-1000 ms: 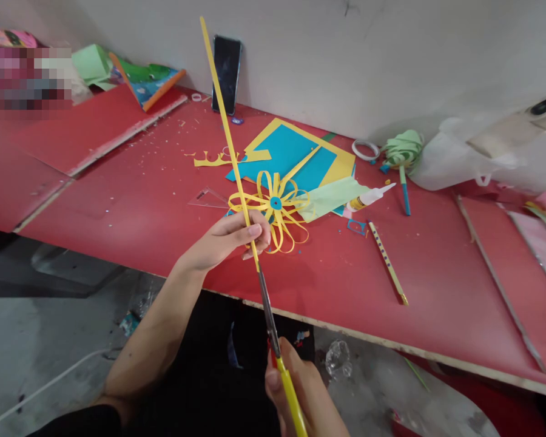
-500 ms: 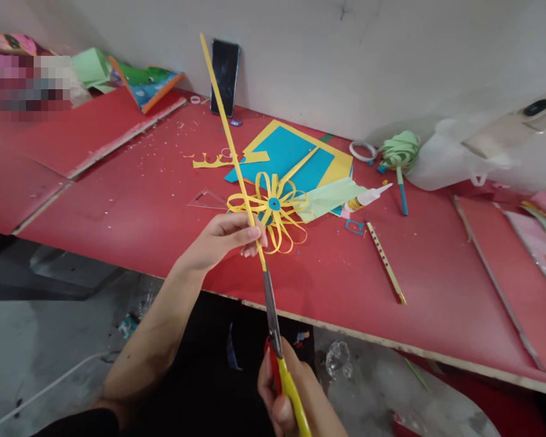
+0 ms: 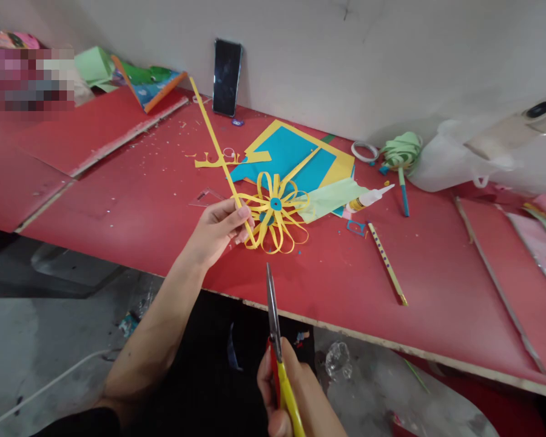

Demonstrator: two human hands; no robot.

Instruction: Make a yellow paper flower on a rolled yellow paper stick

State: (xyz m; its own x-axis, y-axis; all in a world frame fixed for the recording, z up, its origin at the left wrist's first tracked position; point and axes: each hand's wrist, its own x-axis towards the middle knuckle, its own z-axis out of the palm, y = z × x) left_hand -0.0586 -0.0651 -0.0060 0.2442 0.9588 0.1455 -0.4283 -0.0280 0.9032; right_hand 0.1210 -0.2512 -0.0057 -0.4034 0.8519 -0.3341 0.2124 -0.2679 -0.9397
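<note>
The left hand [image 3: 218, 227] pinches a yellow paper strip [image 3: 218, 155]; the right hand [image 3: 295, 394] grips closed scissors [image 3: 273, 321]. The floppy strip could snag the paper flower [image 3: 275, 212] just beside it.

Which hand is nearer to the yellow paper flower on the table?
The left hand: it holds a yellow strip right beside the yellow paper flower. The right hand, gripping the scissors, is below the table edge, farther away.
</note>
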